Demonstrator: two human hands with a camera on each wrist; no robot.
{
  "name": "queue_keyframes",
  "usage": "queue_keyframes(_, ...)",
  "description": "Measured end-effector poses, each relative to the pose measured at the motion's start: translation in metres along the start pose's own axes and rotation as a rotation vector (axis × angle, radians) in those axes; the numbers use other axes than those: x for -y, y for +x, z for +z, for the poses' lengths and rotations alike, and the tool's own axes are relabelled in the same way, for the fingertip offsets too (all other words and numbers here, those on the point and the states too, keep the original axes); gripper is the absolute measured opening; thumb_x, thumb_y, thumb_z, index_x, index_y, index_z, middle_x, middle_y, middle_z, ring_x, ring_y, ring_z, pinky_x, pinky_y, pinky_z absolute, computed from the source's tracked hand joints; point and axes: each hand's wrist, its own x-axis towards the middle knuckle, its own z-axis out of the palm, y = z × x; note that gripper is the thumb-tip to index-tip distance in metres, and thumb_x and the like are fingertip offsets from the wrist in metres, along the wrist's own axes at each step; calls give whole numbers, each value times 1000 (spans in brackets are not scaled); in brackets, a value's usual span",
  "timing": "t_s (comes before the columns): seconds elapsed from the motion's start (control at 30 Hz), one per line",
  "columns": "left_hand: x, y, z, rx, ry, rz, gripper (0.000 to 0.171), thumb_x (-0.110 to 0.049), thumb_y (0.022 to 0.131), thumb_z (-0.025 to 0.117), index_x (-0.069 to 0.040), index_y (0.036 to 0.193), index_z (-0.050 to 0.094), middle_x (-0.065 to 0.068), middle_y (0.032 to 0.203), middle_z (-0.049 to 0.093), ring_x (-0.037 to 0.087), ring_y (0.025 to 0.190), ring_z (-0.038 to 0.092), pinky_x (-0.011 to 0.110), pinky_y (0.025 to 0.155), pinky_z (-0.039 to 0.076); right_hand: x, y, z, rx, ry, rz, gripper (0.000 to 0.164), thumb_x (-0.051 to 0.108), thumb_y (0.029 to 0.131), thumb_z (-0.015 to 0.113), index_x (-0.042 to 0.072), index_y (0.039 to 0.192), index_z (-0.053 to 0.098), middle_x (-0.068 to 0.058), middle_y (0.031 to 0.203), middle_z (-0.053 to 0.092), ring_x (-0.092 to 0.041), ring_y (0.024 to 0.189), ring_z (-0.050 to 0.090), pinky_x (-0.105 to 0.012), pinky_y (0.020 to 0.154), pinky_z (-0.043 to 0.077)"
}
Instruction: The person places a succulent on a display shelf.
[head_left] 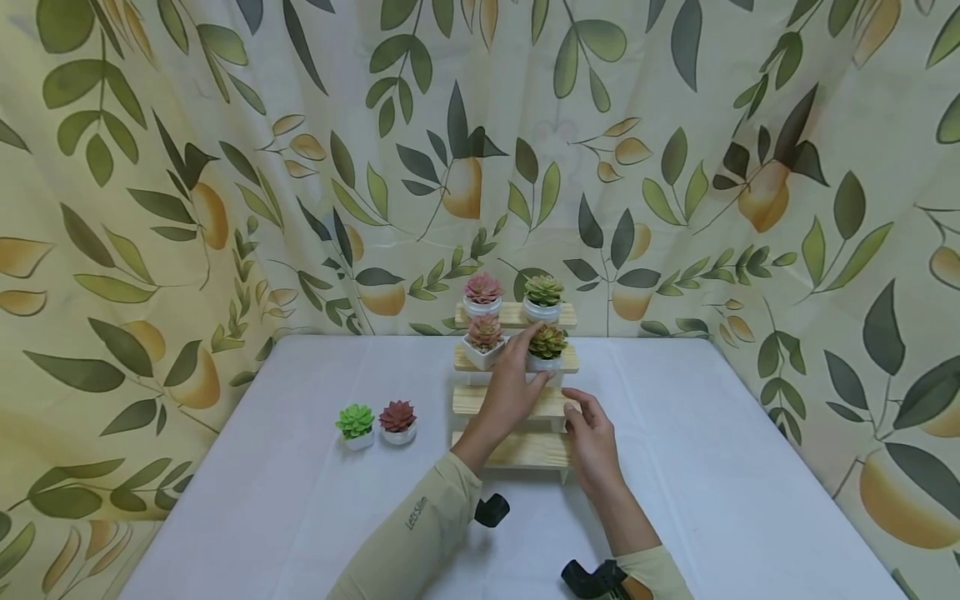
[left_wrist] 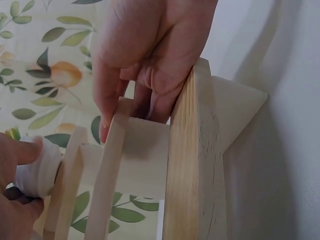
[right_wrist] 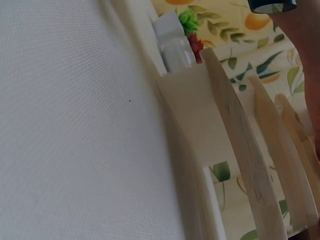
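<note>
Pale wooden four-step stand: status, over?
Left hand pinches round white pot, green-brown succulent, at second step from top. Right hand grips wooden stand, right end. No obstruction visible.

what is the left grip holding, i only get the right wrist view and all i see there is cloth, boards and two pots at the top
Observer: The left grip holds the white pot of a green-brown succulent, at the second shelf from the top.
Operator: ok and where's the other one
Observer: The right grip touches the right end of the stand.
Operator: anything higher up
Observer: Yes, a pink succulent and a light green succulent stand on the top shelf.
</note>
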Motion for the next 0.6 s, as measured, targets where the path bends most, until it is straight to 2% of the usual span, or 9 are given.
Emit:
queue_keyframes(0.23,1,1,3,-11,14,-22,77,-8,92,79,-13,158,39,15,148,51,27,140,46,41,114,40,2,0,1,-3,-1,-5,34,9,111,46,-1,144,49,-6,167,25,-20,145,31,-45,121,26)
queue_keyframes(0.47,3,1,4,-5,15,-39,78,-9,93,79,-14,159,37,14,150,49,27,141,45,41,114,40,3,-2,2,12,9,4,36,11,112,45,0,146,47,-3,169,18,-17,146,28,-42,121,23)
queue_keyframes(0.6,3,1,4,-5,6,-39,79,-9,94,78,-14,160,36,15,150,49,27,141,45,42,113,40,2,-2,2,8,4,2,35,10,112,46,0,145,47,-3,169,19,-17,145,28,-43,121,23)
